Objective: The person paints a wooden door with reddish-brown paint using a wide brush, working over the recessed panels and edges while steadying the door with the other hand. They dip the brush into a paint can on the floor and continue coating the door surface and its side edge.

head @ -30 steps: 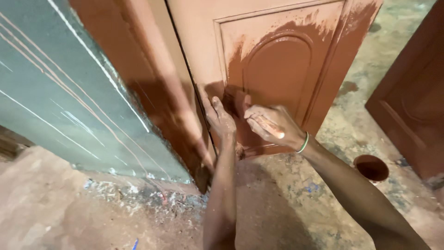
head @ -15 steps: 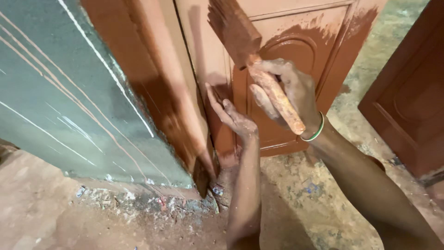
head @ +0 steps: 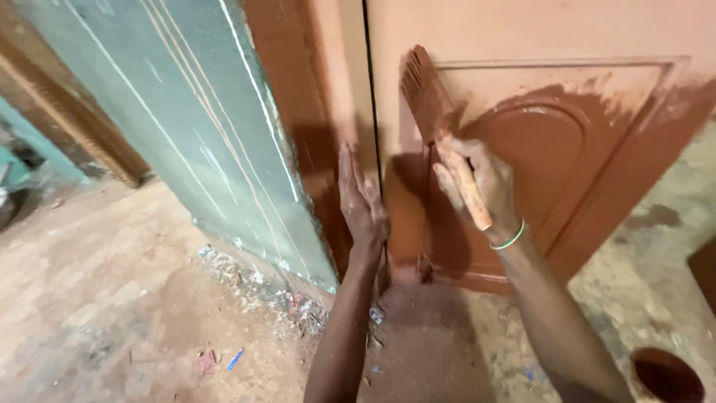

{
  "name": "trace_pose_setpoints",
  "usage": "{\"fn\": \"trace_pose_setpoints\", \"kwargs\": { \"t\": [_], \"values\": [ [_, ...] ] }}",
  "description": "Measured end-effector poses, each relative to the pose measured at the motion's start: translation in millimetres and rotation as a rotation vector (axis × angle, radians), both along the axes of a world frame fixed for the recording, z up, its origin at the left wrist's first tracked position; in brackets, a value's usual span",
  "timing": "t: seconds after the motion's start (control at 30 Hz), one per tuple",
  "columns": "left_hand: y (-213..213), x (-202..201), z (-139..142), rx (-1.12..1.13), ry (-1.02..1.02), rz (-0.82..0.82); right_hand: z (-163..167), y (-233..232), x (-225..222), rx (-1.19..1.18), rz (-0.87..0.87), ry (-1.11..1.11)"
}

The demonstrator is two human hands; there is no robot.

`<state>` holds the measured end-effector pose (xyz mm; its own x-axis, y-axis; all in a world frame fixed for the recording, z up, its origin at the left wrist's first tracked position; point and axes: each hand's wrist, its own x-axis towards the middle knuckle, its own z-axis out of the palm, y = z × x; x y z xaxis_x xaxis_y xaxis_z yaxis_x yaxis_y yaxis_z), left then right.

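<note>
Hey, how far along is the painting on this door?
Done: the arched panel and lower door carry fresh brown paint. In hand: the right hand holds a paintbrush against the panel frame; the left hand steadies the door edge. Left: the pale upper door remains unpainted.

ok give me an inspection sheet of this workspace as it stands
surface: bare dusty floor, rough and stained.
job's things: paintbrush loaded with brown paint, bristles against the panelled door; the door is partly coated brown, its upper area paler. Round paint container stands on the floor at lower right.
clutter: rubble and small scraps along the foot of the green wall.
hands: right hand grips the brush handle; left hand is open and flat by the door edge.
cables: nothing seen.
surroundings: wooden frame at far left; a second brown panel at the right edge.
</note>
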<state>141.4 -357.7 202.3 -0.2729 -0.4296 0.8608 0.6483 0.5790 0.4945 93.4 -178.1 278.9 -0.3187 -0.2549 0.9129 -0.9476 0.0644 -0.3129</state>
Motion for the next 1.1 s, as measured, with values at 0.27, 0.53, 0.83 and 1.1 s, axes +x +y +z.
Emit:
{"fn": "trace_pose_setpoints", "kwargs": {
  "t": [0.27, 0.53, 0.83, 1.1],
  "values": [
    [-9, -17, -26, -0.314, -0.208, 0.441, -43, 2, -19, 0.486, -0.02, 0.007],
    [-11, -17, -27, -0.249, -0.192, 0.37, -36, 7, -25, 0.598, 0.118, -0.421],
    [-11, -9, -22, -0.187, -0.232, 0.254, -10, -5, 0, -0.088, -0.038, 0.14],
    [-9, -5, -14, -0.201, -0.223, 0.206, -43, -17, -31, 0.477, 0.06, 0.028]
  ]
}}
